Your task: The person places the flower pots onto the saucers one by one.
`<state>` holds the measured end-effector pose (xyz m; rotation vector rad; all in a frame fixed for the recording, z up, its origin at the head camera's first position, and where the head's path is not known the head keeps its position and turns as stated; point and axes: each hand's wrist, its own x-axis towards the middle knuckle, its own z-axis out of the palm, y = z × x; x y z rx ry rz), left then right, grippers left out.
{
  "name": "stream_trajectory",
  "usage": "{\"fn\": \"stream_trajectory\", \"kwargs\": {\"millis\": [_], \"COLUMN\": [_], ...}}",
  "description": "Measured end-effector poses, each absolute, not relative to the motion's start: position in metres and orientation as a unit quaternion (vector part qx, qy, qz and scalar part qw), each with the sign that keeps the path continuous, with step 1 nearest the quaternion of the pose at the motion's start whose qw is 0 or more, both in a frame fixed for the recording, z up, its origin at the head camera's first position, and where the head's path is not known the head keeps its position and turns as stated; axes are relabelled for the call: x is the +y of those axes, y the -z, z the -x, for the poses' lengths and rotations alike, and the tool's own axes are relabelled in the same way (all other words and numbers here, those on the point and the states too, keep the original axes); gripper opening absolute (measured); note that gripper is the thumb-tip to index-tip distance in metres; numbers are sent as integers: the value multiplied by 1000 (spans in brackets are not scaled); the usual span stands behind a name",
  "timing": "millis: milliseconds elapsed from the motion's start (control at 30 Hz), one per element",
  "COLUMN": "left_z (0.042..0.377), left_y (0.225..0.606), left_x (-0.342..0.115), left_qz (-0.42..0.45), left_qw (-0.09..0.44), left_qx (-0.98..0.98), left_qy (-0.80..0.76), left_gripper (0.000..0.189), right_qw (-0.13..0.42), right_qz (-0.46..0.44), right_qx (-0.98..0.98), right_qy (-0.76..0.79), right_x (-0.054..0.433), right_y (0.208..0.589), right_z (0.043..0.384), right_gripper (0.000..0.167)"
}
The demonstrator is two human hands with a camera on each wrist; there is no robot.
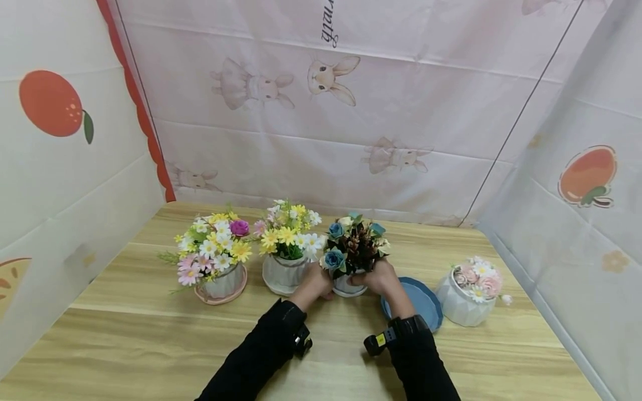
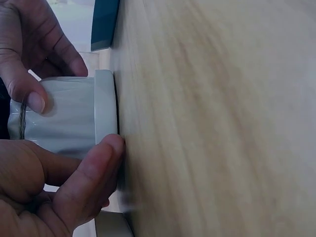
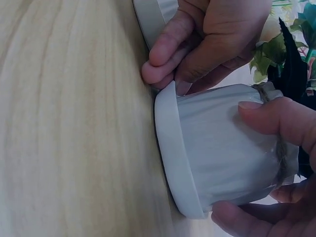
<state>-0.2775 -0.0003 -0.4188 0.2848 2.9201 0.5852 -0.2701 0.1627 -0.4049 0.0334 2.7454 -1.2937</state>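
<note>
A white ribbed flowerpot [image 3: 222, 143] with twine round its top stands on a white saucer [image 3: 174, 148] at the middle of the table. Blue and cream flowers with dark leaves [image 1: 357, 245] fill it. My left hand [image 1: 316, 283] pinches the saucer's left edge between thumb and fingers, low at the tabletop. From the other side my right hand [image 1: 381, 277] grips the pot, its thumb on the wall below the twine and its fingers round the side. Right of the pot, a blue saucer [image 1: 423, 301] lies partly beneath my right forearm.
Left of my hands stand a pot of yellow and white daisies [image 1: 286, 273] on a white saucer and a mixed-flower pot [image 1: 224, 284] on a pink saucer [image 1: 213, 301]. A white pot with pink roses [image 1: 463, 306] stands at the right. Printed cloth walls [image 1: 281, 139] enclose the wooden table [image 1: 125, 334].
</note>
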Motion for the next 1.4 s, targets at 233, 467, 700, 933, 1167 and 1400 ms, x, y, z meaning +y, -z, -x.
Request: {"fn": "stream_trajectory", "kwargs": {"millis": [233,467,700,933,1167,1400], "left_z": [279,279,280,275,267,261], "left_y": [419,417,418,421,416,407], "left_x": [-2,-3,-4,-13,-24,-30], "left_qz": [-105,-121,-122,-159,-215,-240], "left_qw": [74,81,87,80,84,98], "left_qx": [973,975,969,932,900,910], "left_qy": [-191,-167,-196,-315,-370,-325], "left_gripper": [19,13,8,6,55,17], "right_qw": [53,48,46,54,79,83], "right_qz": [-6,-5,5,44,49,65], "right_qx": [901,898,904,928,950,962], "right_qy": [430,438,425,366,298,251], "right_x": [163,164,165,164,167,169], "right_y": [406,407,408,403,392,386], "right_z": [268,266,266,259,252,244], "right_gripper": [80,83,80,74,74,71]}}
